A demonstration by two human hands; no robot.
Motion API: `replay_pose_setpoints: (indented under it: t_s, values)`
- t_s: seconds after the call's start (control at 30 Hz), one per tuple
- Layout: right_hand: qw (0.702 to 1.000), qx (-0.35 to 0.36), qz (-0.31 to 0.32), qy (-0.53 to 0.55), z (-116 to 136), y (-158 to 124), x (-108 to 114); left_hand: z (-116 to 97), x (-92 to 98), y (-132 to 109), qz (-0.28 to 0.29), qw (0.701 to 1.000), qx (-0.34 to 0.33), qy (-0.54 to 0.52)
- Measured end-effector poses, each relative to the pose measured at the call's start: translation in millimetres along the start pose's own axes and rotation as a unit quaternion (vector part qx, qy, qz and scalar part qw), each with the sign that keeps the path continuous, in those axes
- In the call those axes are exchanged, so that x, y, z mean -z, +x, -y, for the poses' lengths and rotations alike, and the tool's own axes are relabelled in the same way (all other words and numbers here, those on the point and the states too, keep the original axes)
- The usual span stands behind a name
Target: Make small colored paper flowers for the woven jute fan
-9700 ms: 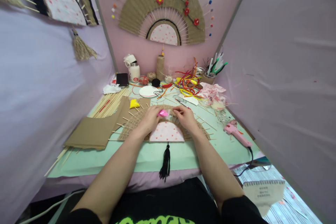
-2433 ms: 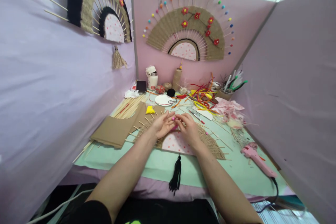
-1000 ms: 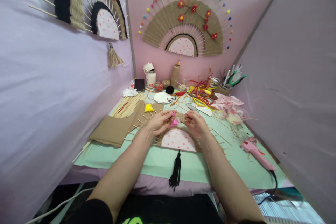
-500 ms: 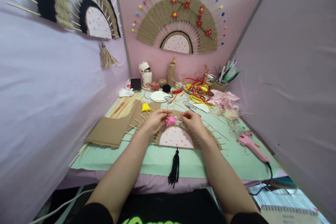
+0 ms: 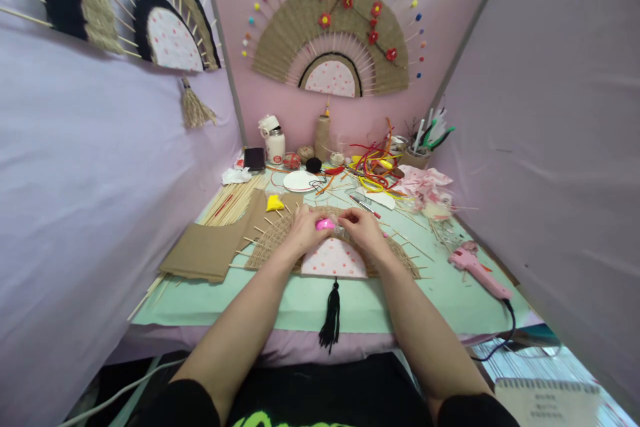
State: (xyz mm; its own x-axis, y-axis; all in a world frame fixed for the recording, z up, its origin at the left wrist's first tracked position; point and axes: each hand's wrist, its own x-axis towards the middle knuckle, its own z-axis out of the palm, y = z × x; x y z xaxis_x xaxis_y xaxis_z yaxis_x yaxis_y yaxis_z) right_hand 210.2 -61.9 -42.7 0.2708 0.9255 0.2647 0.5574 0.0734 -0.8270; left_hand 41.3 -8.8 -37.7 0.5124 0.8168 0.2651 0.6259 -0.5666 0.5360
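Pink in colour, the small packet (image 5: 325,223) is pinched between the left hand (image 5: 301,231) and the right hand (image 5: 365,229), each grip closed narrowly on it, just above the woven fan (image 5: 397,259) on the table (image 5: 280,300).

A small bright-pink piece (image 5: 325,223) is pinched in the fingers of the left hand (image 5: 303,232), and the right hand (image 5: 365,230) is just beside it (too small to make out more). Under it the fan (image 5: 273,247) lies flat on the table (image 5: 280,300). It is a half-circle of tan woven twine with thin sticks poking past its rim. Its centre is a white half-disc (image 5: 334,260) with pink dots. A black tassel (image 5: 330,317) hangs from its base over the table edge.
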Motion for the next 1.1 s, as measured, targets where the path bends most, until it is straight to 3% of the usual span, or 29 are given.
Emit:
replay_pose_setpoints:
  t_s: [0.17, 0.43, 0.53, 0.7, 0.93, 1.1]
  values:
    - [0.993, -0.017, -0.046, 0.105, 16.1, -2.4, 5.2, -0.3, 4.1, 1.0, -0.049, 0.998, 0.000, -0.046]
    - [0.969, -0.061, 0.039, 0.236, 14.7, -1.6, 6.7, -4.1, 7.9, 0.4, -0.085, 0.994, -0.010, -0.074]
    - [0.973, -0.056, 0.056, 0.217, 11.9, -1.9, 5.9, -6.4, 9.5, 0.2, -0.080, 0.994, -0.016, -0.076]
    - [0.993, -0.006, 0.011, 0.120, 11.5, -2.4, 1.5, -8.3, 12.0, -0.2, -0.066, 0.995, -0.020, -0.078]
    - [0.997, 0.030, -0.019, 0.061, 17.6, -4.2, 2.4, -8.1, 11.0, -1.1, -0.054, 0.995, -0.023, -0.086]
    - [0.994, 0.099, 0.027, 0.026, 19.8, -5.4, 5.4, -4.5, 8.6, -1.5, -0.056, 0.996, -0.006, -0.073]
